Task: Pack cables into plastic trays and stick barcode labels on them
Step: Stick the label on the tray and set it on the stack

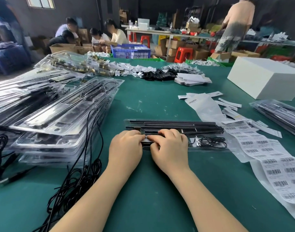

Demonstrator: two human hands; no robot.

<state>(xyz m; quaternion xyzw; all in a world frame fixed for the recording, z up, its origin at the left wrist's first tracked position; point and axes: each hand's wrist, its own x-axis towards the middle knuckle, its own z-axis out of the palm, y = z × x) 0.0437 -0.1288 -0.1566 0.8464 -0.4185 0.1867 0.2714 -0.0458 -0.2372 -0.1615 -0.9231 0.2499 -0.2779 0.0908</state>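
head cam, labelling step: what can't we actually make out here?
- Label under the left hand and right hand: mostly covered by fingers, print unreadable.
- Tray left end: hidden by both hands.
- Barcode sheet: digits too small, cut off by right edge.
- Tray stack: contents blurred by glare.
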